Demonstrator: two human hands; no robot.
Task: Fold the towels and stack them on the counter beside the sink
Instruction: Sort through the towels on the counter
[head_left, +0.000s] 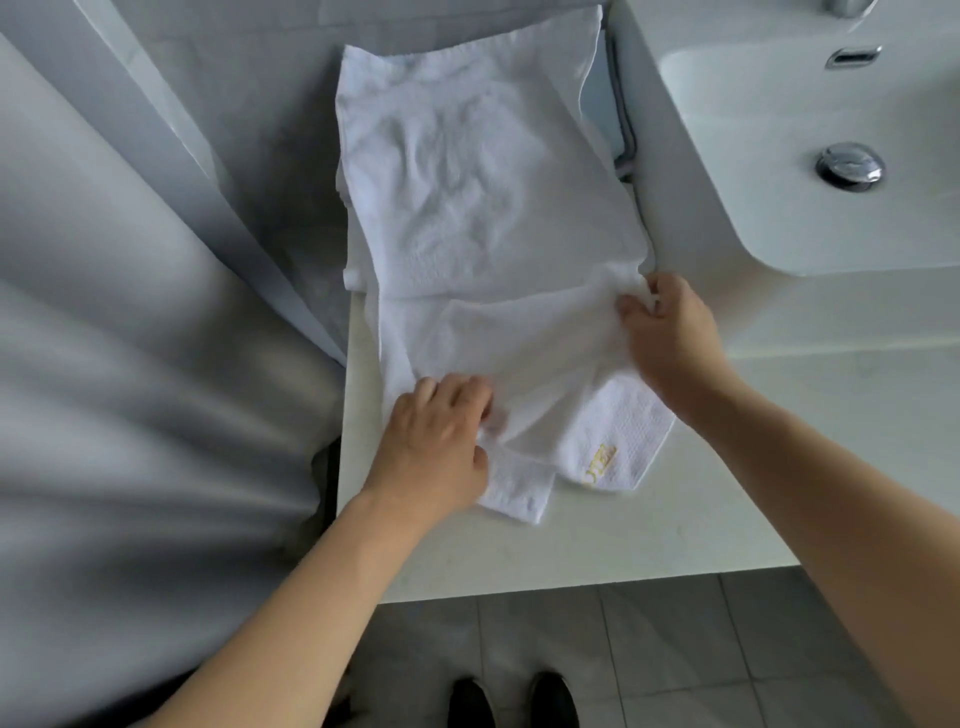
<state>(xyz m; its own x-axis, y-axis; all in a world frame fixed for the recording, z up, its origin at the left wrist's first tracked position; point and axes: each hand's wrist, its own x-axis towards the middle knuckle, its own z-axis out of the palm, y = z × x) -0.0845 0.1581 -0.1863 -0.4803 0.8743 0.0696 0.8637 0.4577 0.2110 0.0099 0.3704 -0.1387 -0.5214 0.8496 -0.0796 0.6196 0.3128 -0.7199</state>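
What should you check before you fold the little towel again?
1. Left hand grips the small towel: ok.
2. Right hand pinches its far corner: ok.
3. Towel lying flat: not ok, bunched and uneven.
4. Folded stack behind sits tidy: ok.
5. Towel is on the counter beside the sink: ok.
6. How many towels are in the stack: cannot tell.

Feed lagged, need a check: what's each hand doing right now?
Left hand: grips the small towel at its near edge.
Right hand: pinches the same towel's far right corner.
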